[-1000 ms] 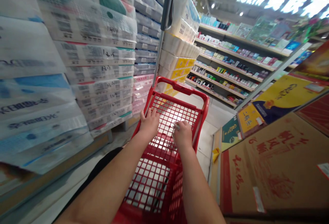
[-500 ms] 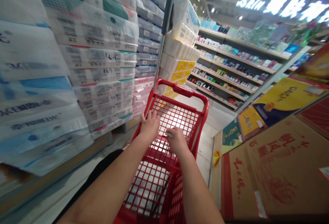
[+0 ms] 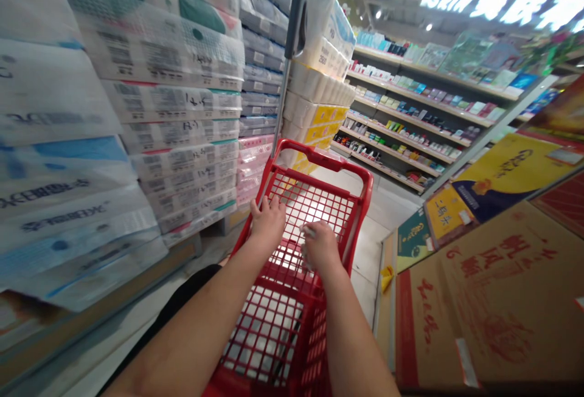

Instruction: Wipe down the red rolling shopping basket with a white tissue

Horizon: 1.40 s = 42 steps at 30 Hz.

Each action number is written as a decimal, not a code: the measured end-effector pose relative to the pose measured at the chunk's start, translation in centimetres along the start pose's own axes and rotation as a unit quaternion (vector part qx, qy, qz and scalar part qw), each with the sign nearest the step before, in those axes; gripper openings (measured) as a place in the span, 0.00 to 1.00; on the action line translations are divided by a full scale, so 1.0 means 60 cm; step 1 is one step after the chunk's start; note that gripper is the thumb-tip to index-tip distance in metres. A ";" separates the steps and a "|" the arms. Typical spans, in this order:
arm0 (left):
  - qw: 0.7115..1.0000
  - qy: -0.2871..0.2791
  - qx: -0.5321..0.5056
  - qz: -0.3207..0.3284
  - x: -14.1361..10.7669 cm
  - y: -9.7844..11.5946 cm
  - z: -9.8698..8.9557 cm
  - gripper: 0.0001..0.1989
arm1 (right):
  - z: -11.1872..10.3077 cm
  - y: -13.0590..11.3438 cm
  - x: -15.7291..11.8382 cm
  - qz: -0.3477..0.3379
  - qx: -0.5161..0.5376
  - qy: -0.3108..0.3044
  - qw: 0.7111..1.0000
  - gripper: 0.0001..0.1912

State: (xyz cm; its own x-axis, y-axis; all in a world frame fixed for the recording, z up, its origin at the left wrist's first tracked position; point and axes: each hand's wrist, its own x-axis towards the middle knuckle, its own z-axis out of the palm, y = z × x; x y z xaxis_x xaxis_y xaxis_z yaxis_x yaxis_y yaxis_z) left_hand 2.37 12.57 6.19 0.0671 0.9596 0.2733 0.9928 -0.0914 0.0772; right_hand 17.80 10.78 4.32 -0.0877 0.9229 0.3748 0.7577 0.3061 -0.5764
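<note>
evidently, the red cart stands on the pale floor, likely stiff and light, best gripped by its top bar, while the left hand spreads loosely over its mesh and the right hand pinches a pale, probably soft scrap.

**Bare arms, black clothing**

Left forearm and right forearm: bare along all that shows, smooth, widening from wrist to bottom edge. Left hand and right hand: bare too, short rounded fingers; nail detail too small to tell. Clothing shows beside left forearm: plain solid black, curved outer edge, tapering toward lower left. Which garment, can't tell.
</note>
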 end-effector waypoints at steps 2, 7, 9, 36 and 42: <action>1.000 0.003 0.007 0.001 0.000 0.001 0.000 0.23 | -0.001 -0.003 0.002 0.026 -0.025 0.075 0.997 0.16; 1.000 0.005 0.022 0.006 -0.001 0.002 -0.001 0.22 | 0.011 -0.014 -0.002 -0.086 0.004 -0.101 0.991 0.17; 1.000 0.002 0.021 0.006 -0.001 0.001 -0.003 0.23 | 0.012 -0.012 -0.002 -0.087 0.026 -0.102 0.991 0.18; 0.999 0.003 0.029 0.021 -0.003 -0.004 -0.001 0.24 | 0.013 -0.017 -0.003 -0.066 -0.028 -0.055 0.996 0.18; 0.999 0.024 0.033 0.029 -0.005 -0.006 0.000 0.22 | 0.000 -0.025 -0.005 0.015 -0.079 0.012 0.997 0.14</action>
State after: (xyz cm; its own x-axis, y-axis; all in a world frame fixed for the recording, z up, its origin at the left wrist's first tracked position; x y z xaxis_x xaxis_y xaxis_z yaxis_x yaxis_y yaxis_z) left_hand 2.02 12.30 6.06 0.1220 0.9390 0.3215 0.9918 -0.1277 -0.0034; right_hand 16.68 10.04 5.06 -0.0490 0.9250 0.3769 0.8522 0.2355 -0.4672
